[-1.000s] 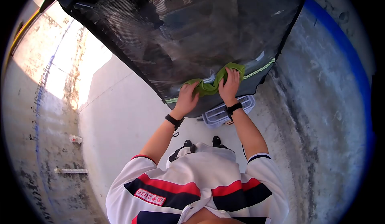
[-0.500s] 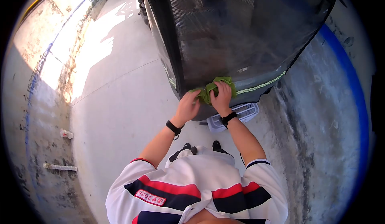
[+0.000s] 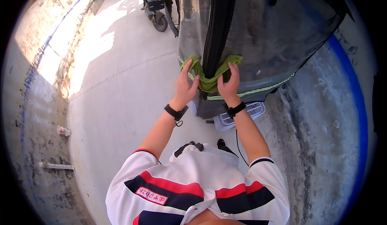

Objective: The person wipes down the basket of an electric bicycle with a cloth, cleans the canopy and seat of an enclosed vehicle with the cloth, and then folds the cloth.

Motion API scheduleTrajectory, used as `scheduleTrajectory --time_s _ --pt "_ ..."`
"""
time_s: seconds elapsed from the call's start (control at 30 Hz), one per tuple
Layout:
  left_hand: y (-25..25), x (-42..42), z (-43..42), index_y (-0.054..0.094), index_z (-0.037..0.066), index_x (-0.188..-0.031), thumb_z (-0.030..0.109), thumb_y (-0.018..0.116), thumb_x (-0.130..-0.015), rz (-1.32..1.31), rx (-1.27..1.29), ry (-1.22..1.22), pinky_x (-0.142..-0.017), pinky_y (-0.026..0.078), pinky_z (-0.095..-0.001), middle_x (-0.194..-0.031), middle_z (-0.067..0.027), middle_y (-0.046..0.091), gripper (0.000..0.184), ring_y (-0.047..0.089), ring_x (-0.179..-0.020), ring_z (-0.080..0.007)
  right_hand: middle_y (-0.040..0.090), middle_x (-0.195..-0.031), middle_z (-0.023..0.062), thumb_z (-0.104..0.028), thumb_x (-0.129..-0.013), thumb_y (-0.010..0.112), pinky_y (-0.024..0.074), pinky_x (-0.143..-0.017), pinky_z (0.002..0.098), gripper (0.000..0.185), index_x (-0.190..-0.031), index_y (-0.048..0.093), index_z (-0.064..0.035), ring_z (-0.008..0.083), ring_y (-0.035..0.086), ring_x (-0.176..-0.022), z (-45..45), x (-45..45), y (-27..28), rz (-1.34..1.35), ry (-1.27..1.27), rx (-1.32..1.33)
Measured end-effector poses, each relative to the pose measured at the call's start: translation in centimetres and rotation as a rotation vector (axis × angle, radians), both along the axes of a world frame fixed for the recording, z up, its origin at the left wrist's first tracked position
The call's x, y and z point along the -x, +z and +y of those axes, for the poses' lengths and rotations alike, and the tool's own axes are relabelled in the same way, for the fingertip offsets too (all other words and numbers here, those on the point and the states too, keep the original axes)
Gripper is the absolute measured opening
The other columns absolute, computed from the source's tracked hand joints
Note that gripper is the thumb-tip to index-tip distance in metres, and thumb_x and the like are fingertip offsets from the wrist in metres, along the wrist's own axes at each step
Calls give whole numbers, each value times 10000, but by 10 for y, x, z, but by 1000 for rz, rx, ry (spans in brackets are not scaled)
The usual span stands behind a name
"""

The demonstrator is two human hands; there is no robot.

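1. Head view: left hand, fingers half-curled, holds one end of green cloth; right hand, likewise half-curled, holds the other.
2. Cloth lies around black corner strip of see-through cover.

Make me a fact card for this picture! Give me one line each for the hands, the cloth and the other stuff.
Left hand: holds the cloth's left end
Right hand: holds its right end
Green cloth: bunched, sagging between the hands, across the black corner strip
See-through cover: patterned trim along its lower part
Pale crate: slatted, partly under the cover
Scooter: farther ahead, on the concrete ground
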State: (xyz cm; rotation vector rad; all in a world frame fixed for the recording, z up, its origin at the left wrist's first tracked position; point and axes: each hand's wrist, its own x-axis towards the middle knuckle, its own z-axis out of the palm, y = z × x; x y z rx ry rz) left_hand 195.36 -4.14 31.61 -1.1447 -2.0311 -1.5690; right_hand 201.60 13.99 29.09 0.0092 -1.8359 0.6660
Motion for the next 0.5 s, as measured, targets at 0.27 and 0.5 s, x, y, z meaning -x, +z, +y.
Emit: scheduleTrajectory --time_s 0.27,0.5 --pt "-10 -7 24 263 -1 -1508 146 531 -966 -365 16 -340 -1100 352 -378 -1452 -244 449 622 462 -1341 -348 475 -1368 322 -107 -857 636 404 -1068 435 630 -1392 378 101 447 500 -1259 -14 15 26 -47 279 322" --pt "-43 -1 23 309 20 -1493 109 508 -968 -458 45 -330 -1049 404 -372 -1360 -242 538 568 535 -1264 -348 500 -1320 323 -216 -795 743 433 -1023 456 782 -1392 362 114 466 525 -1206 -26 19 -2 -153 155 221"
